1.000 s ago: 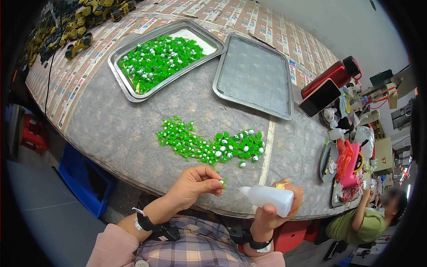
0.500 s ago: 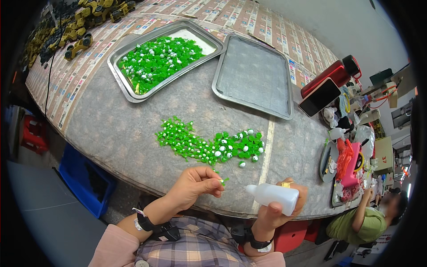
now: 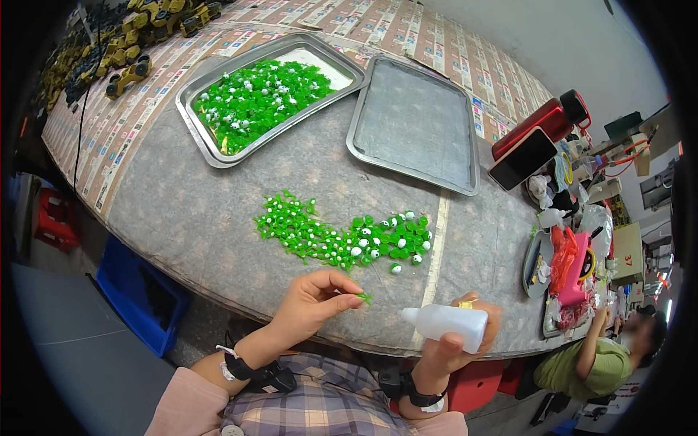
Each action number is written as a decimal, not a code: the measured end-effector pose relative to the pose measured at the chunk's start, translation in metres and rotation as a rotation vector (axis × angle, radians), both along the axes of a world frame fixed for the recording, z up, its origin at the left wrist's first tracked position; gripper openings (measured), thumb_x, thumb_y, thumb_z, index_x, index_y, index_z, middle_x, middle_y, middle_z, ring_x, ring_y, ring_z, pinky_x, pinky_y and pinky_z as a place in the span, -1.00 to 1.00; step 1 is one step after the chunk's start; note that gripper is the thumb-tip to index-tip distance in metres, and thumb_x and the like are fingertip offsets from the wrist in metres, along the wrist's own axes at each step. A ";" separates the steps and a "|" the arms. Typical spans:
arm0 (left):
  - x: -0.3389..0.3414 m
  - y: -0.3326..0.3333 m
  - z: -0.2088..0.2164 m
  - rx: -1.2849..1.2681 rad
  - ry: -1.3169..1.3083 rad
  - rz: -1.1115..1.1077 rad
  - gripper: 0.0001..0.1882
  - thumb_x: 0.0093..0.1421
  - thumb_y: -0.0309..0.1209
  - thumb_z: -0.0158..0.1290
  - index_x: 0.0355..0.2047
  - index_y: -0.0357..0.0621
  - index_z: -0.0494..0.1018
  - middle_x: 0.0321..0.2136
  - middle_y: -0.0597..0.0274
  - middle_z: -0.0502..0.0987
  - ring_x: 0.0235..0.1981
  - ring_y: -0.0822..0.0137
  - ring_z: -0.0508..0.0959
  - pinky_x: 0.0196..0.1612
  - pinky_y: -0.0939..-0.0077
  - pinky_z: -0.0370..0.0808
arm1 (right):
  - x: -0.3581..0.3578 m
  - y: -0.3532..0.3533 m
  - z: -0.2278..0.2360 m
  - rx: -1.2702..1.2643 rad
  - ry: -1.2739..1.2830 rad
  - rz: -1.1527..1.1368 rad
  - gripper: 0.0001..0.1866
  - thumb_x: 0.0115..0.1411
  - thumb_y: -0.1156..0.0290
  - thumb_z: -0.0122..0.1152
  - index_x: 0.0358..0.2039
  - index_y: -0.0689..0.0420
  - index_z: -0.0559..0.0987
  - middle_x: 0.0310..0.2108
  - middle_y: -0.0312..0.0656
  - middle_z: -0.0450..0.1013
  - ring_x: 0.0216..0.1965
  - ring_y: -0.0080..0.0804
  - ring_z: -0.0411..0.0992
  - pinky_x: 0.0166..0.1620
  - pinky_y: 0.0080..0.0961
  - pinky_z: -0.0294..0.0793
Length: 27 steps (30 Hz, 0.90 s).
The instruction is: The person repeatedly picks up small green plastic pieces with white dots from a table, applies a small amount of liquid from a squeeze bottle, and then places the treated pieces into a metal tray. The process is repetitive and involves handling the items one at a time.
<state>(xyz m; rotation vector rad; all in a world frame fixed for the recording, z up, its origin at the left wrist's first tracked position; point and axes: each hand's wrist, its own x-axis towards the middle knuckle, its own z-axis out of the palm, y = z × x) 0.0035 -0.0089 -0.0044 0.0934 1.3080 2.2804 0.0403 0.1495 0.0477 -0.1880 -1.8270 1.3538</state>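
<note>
Between thumb and forefinger, my left hand (image 3: 314, 304) pinches a small green plastic piece (image 3: 366, 297) with thin prongs. My right hand (image 3: 465, 336) is wrapped round a white translucent squeeze bottle (image 3: 449, 324), tilted sideways with its nozzle toward the left hand. Just beyond my hands lies a pile of small green pieces with white tips (image 3: 294, 229). Its right end merges into green cup-like pieces holding white eyeball-like beads (image 3: 389, 236). One such bead piece (image 3: 395, 269) sits a little apart, toward me.
A metal tray (image 3: 211, 156) heaped with green and white pieces stands at the back left, beside a second metal tray (image 3: 414, 116). Farther right are a red bottle (image 3: 534, 125) and a phone (image 3: 522, 158). Yellow toy vehicles (image 3: 131, 73) pile up far left. Another person (image 3: 592, 363) sits at right.
The green piece in my left hand has turned, and its white tip no longer shows. The left fingers have shifted slightly. My right hand and the bottle look unmoved.
</note>
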 end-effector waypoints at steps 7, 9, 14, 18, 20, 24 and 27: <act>0.000 0.001 0.003 -0.019 0.035 0.020 -0.91 -0.05 -0.63 -0.01 -0.48 -0.26 0.37 -0.45 0.18 0.41 -0.41 0.42 0.44 -0.30 0.57 0.43 | -0.001 0.001 -0.003 0.057 -0.008 0.021 -0.40 -0.22 -0.18 0.11 -0.62 0.15 0.18 -0.70 -0.34 0.04 -0.71 -0.59 0.03 -0.59 -0.65 0.04; 0.001 0.001 0.003 -0.009 0.038 0.021 -0.91 -0.03 -0.61 -0.01 -0.45 -0.26 0.38 -0.45 0.23 0.42 -0.41 0.49 0.44 -0.32 0.66 0.40 | 0.000 0.001 -0.005 0.083 -0.030 0.025 -0.40 -0.22 -0.18 0.10 -0.61 0.16 0.20 -0.69 -0.33 0.05 -0.69 -0.58 0.05 -0.59 -0.65 0.03; 0.001 0.000 0.001 -0.011 0.038 0.023 -0.90 -0.03 -0.60 -0.01 -0.44 -0.25 0.38 -0.45 0.24 0.43 -0.42 0.49 0.44 -0.34 0.67 0.40 | 0.003 0.007 -0.008 0.104 -0.016 -0.033 -0.39 -0.18 -0.15 0.08 -0.50 0.21 0.23 -0.67 -0.30 0.10 -0.64 -0.52 0.12 -0.55 -0.63 0.13; -0.001 -0.002 -0.004 -0.027 0.020 0.035 -0.90 -0.05 -0.62 0.00 -0.47 -0.24 0.37 -0.46 0.18 0.41 -0.43 0.42 0.44 -0.34 0.57 0.43 | -0.002 0.037 -0.006 -0.070 0.020 -0.093 -0.48 -0.09 0.06 0.09 -0.33 0.25 0.23 -0.54 -0.22 0.24 -0.46 -0.50 0.27 -0.44 -0.62 0.28; -0.001 -0.004 -0.005 -0.019 0.012 0.059 -0.90 -0.05 -0.62 0.00 -0.47 -0.24 0.37 -0.46 0.18 0.42 -0.44 0.42 0.44 -0.36 0.58 0.42 | -0.010 0.057 0.002 -0.097 -0.113 0.018 -0.57 -0.03 0.21 0.09 -0.28 0.27 0.25 -0.43 -0.17 0.32 -0.37 -0.52 0.30 -0.37 -0.63 0.30; -0.001 -0.003 -0.003 0.012 0.009 0.074 -0.90 -0.04 -0.58 0.00 -0.44 -0.25 0.38 -0.48 0.24 0.43 -0.46 0.48 0.43 -0.37 0.66 0.39 | -0.022 0.102 -0.016 -0.076 -0.300 -0.004 -0.67 -0.04 0.50 0.05 -0.24 0.30 0.25 -0.29 -0.09 0.33 -0.26 -0.49 0.31 -0.23 -0.62 0.29; -0.002 -0.002 -0.003 0.025 0.005 0.068 -0.89 -0.03 -0.56 0.00 -0.43 -0.25 0.38 -0.49 0.26 0.44 -0.46 0.51 0.43 -0.36 0.69 0.38 | -0.022 0.133 -0.045 -0.076 -0.403 0.008 -0.66 -0.05 0.55 0.04 -0.22 0.31 0.26 -0.27 -0.10 0.33 -0.27 -0.49 0.31 -0.19 -0.64 0.26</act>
